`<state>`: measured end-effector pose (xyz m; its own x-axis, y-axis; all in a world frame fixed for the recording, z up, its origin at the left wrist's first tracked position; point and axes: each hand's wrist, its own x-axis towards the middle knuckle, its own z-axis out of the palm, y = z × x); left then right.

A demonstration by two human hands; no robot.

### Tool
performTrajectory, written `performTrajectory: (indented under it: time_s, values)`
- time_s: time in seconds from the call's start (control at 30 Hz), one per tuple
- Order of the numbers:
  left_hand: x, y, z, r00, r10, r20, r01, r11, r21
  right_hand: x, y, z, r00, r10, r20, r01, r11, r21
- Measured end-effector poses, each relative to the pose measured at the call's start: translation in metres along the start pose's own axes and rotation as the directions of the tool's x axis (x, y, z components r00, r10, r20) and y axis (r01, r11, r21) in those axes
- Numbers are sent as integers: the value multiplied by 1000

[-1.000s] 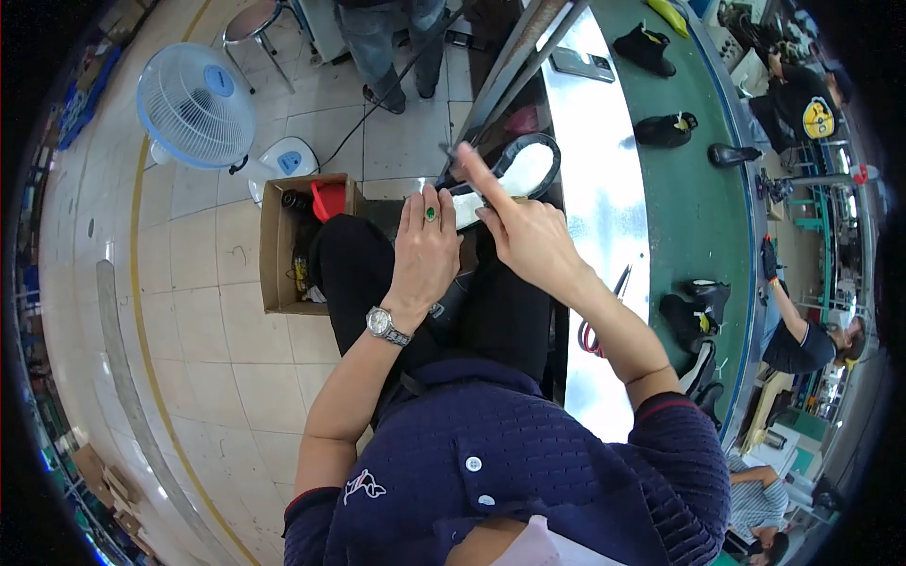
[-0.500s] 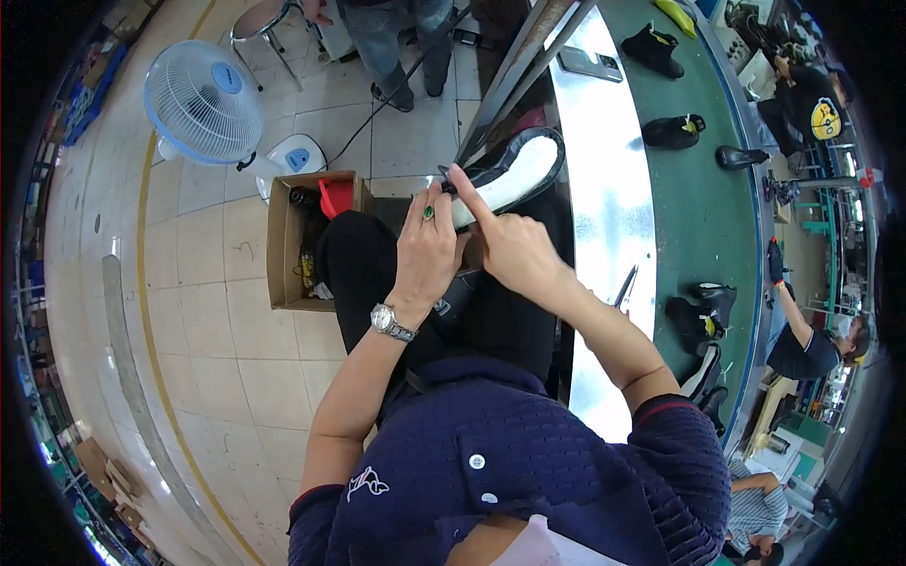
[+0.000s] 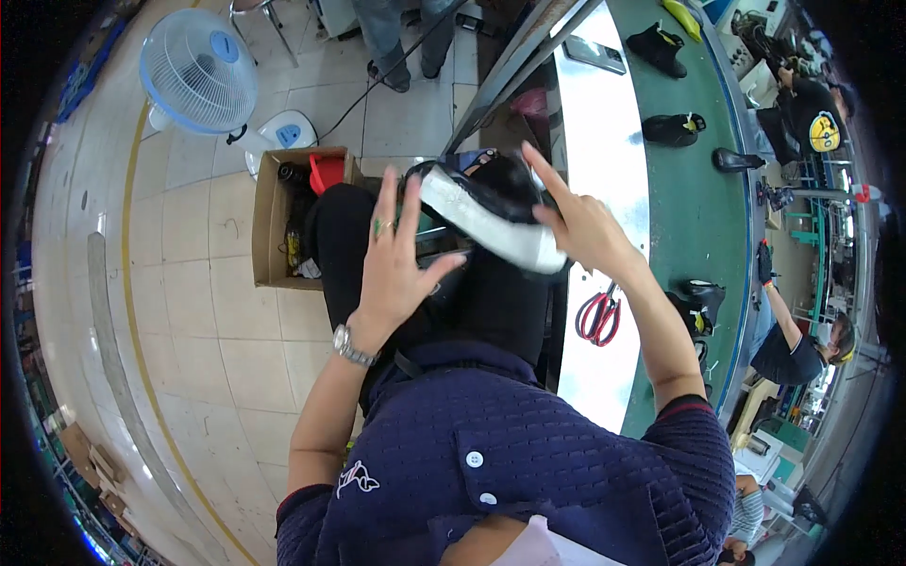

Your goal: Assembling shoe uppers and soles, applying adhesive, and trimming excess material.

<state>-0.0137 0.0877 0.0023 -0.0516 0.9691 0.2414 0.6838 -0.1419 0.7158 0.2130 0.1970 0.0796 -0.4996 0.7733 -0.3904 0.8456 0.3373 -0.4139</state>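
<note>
A black shoe [image 3: 486, 219] is over my lap, tilted with its pale sole up and blurred by motion. My left hand [image 3: 394, 274] is at the shoe's left end with its fingers spread; no grip on the shoe shows. At the other end is my right hand [image 3: 593, 231], its thumb against the shoe and its index finger stretched out along the far side. The rest of its fingers are hidden. Red-and-black-handled scissors [image 3: 598, 319] lie on the metal ledge to the right of my lap.
The shiny metal ledge [image 3: 604, 170] bears a phone [image 3: 595, 55]. Beyond it runs a green conveyor belt [image 3: 703, 212] with several dark shoes. A cardboard box [image 3: 267, 226] stands left of my knees, a fan [image 3: 198, 74] behind it. Another person's legs [image 3: 387, 42] are ahead; co-workers sit at right.
The shoe has turned, its far end swinging from the upper right to the left. My left hand has opened off it, and my right hand has moved right to its other end.
</note>
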Motion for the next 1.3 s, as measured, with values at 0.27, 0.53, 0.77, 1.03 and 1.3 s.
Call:
performTrajectory:
  time_s: [0.27, 0.53, 0.77, 1.03, 1.3]
  values:
    - [-46, -24, -17, 875, -484, 10, 469, 843, -263, -36, -29, 35, 965, -25, 261, -66, 941, 331]
    - [-71, -7, 6, 915, -398, 59, 395, 861, -319, -23, -68, 25, 877, -227, 424, 254, 967, -8]
    - [-67, 6, 8, 985, -169, 43, 161, 975, 152, -18, -90, 23, 841, -192, 506, 381, 874, -302]
    - [-67, -21, 4, 656, -356, 666, 702, -36, -711, -33, -47, 63, 892, -283, 351, 292, 956, 27]
    - [-29, -18, 42, 658, -364, 659, 498, -446, -743, -52, -46, 82, 945, -258, 202, 214, 953, 214]
